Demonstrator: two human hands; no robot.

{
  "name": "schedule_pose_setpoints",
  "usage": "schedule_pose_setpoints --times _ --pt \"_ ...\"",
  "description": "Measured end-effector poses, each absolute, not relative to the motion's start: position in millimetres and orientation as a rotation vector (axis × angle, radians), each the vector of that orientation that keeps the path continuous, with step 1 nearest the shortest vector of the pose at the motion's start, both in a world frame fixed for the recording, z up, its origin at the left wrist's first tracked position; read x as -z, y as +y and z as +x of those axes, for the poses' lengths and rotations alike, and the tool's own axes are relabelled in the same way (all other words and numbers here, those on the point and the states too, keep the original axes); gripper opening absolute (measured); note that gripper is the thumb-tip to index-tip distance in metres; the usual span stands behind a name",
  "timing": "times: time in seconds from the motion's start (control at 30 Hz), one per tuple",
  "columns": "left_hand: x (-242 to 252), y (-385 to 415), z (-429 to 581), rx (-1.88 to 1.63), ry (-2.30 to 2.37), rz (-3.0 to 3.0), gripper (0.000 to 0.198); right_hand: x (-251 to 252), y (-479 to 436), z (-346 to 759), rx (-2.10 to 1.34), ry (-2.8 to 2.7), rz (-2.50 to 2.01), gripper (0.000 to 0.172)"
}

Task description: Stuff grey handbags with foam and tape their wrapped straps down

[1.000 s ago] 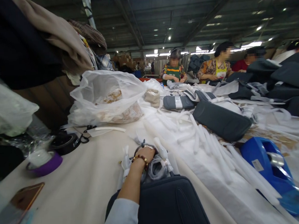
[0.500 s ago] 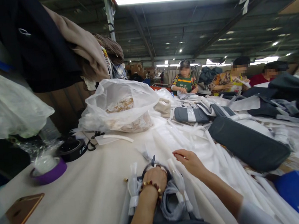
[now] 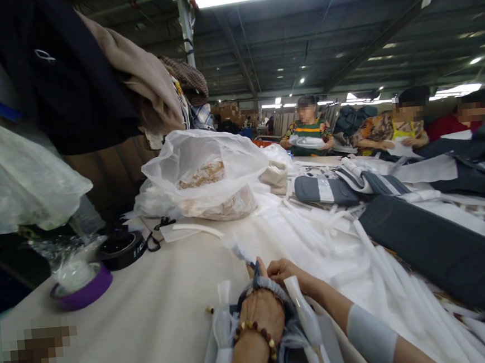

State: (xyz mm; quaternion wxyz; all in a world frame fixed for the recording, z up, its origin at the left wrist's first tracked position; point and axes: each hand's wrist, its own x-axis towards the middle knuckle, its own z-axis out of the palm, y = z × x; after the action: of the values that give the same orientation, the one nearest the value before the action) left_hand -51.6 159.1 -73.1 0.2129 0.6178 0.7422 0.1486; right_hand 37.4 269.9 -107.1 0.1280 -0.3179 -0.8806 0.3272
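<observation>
At the near middle of the table [image 3: 152,311], a grey loop [image 3: 271,284] arches toward the far side. The left hand [image 3: 261,311] reaches through, back up; the right hand [image 3: 290,273] bends in alongside, fingers bunched, both grips unclear.

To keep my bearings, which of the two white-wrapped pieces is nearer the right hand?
The right piece, just below the right hand in view; the left piece is beyond the left hand.
</observation>
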Motion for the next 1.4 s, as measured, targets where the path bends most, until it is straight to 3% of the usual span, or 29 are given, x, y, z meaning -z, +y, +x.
schedule_pose_setpoints --times 0.1,0.2,0.3,0.4,0.57,0.8,0.9,1.1,1.4 --pt "75 158 -53 -0.386 2.118 1.645 0.032 97 258 58 -1.056 -2.463 -0.928 0.015" --pt "78 156 -53 -0.379 2.157 1.63 0.022 78 238 79 -0.915 -2.25 -1.03 0.018" --pt "75 150 -53 -0.434 2.196 1.63 0.024 57 200 94 -0.701 -2.051 -1.067 0.029" --pt "67 143 -53 -0.528 2.179 1.653 0.025 49 154 97 -0.572 -2.135 -0.842 0.024" --pt "65 130 -55 -0.819 2.096 1.736 0.022 61 124 84 -0.256 -2.378 -1.073 0.027" --pt "67 118 -58 -1.349 1.788 1.733 0.014 43 140 68 -0.199 -2.483 -1.358 0.033" --pt "65 115 -60 -1.474 1.63 1.698 0.023 34 151 58 -0.206 -2.571 -1.43 0.041" --pt "70 118 -61 -1.633 1.526 1.461 0.045 37 161 46 -0.3 -2.693 -1.427 0.018" --pt "81 136 -73 -1.985 1.636 0.921 0.042 35 133 56 -0.274 -2.349 -1.104 0.023"
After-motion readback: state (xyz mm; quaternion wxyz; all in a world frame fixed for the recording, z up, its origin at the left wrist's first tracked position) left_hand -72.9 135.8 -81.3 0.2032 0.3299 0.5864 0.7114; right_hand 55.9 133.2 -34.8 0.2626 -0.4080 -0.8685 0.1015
